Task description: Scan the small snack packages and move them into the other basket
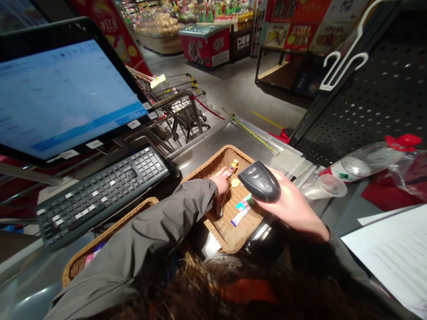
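My right hand is wrapped round a black handheld barcode scanner, held over the right side of a woven wicker basket. Inside the basket, my left hand reaches in from the left with its fingers curled down among small items; what they grip is partly hidden by the hand. Just beyond those fingers is a small gold-yellow item. A yellow round-ended piece lies beside them. Nearer me on the basket floor is a slim white, blue and green packet.
At left are a monitor and a black keyboard, with a second wicker basket below. Plastic cups, a clear bottle with red and paper sheets sit at right. Shopping carts stand beyond the metal counter.
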{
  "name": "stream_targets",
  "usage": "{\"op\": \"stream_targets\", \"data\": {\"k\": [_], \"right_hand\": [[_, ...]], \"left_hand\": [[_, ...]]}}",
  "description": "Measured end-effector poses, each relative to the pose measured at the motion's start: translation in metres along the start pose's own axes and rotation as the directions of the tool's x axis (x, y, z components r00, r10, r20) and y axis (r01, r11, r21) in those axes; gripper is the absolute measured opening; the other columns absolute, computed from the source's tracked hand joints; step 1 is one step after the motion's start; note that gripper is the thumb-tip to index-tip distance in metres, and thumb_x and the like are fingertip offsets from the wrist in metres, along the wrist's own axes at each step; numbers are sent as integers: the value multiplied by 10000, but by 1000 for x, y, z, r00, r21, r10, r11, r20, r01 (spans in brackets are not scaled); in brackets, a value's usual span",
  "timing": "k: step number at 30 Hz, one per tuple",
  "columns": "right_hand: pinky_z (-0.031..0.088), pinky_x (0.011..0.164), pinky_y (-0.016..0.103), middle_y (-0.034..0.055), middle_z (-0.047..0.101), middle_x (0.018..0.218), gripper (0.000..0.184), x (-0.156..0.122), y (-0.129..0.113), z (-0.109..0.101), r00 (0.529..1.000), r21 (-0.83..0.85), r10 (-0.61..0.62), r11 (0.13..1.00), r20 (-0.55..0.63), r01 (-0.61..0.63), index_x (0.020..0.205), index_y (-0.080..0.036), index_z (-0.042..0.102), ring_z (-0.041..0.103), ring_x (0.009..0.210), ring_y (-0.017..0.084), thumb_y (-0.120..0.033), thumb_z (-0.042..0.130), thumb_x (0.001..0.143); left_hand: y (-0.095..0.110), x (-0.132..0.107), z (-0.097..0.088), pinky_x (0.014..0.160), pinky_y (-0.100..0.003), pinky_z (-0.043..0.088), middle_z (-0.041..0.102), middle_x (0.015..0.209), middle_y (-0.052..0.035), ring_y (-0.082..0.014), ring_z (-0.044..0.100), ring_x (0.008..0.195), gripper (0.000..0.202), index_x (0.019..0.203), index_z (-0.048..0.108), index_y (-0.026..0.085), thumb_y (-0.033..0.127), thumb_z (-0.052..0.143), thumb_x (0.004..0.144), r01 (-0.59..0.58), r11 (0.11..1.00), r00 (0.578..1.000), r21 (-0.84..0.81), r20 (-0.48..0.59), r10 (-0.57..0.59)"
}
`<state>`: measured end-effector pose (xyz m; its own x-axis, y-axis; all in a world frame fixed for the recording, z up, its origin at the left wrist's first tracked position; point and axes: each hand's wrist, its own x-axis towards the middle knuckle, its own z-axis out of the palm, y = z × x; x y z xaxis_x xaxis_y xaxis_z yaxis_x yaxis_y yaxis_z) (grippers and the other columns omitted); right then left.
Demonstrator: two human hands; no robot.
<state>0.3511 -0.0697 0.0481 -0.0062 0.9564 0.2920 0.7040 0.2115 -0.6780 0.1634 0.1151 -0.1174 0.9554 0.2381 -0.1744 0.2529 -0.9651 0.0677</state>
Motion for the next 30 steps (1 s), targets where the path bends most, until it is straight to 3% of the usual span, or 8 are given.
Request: {"op": "stream_targets", "data": {"k": [3,5,8,11,16,20,25,30], "right_hand": [[406,1128,513,126,614,1366,554,-2,-7,2,1000,-18,-30,999,-3,30,1309,-197,565,552,1297,326,-377,709,805],[404,1127,524,124,615,1366,572,-4,-12,5,999,-30,-40,999,-10,40,1317,-204,558,548,1299,328,-366,718,793],[407,1120,550,142,601,1378,649,-8,-18,9,999,-41,-37,998,-9,37,1362,-199,517,535,1311,337,-362,731,771],[411,1113,567,149,607,1362,631,-10,-27,13,999,-56,-52,997,2,52,1354,-201,521,530,1316,343,-350,724,774],[418,1106,578,160,613,1345,556,-10,-50,22,986,-90,-164,983,-16,162,1327,-193,548,528,1315,356,-341,692,811],[413,1105,587,164,622,1324,602,-10,-73,32,961,-74,-272,960,-44,269,1359,-193,520,522,1319,365,-352,693,806],[368,1130,619,171,570,1396,622,-12,-106,49,924,-59,-382,922,4,381,1381,-195,490,480,1359,377,-339,662,800],[348,1136,644,144,592,1373,547,-15,-140,71,853,-63,-511,852,110,519,1341,-230,538,439,1392,383,-291,636,807]], "left_hand": [[-13,-19,-17,1228,-546,82,724,758,-47,-272,598,1025,216,629,719,203,303,853,493,-4,999,992,52,129,-3],[-16,-33,-31,1225,-534,96,720,771,-49,-259,587,993,230,645,724,206,349,842,509,40,997,987,61,153,-49],[-19,-58,-57,1216,-555,102,721,893,-70,-257,565,1024,248,726,738,207,451,753,681,159,986,986,48,39,-161],[-19,-93,-89,1204,-607,62,706,1020,-82,-268,542,1124,285,809,735,207,440,585,877,298,954,948,39,-126,-291],[-1,-170,-144,1191,-613,125,685,1077,-85,-274,536,1191,320,864,707,202,399,475,962,470,881,747,-54,-508,-429],[26,-238,-169,1195,-620,120,682,1091,-83,-276,536,1216,325,867,667,205,408,438,976,528,849,643,9,-657,-393],[65,-313,-175,1228,-599,35,681,1141,-76,-280,520,1276,274,818,610,216,419,490,958,643,765,516,46,-764,-387],[103,-374,-165,1236,-593,27,654,1252,-99,-302,463,1365,310,801,577,206,454,487,963,737,673,424,55,-814,-398]]}}
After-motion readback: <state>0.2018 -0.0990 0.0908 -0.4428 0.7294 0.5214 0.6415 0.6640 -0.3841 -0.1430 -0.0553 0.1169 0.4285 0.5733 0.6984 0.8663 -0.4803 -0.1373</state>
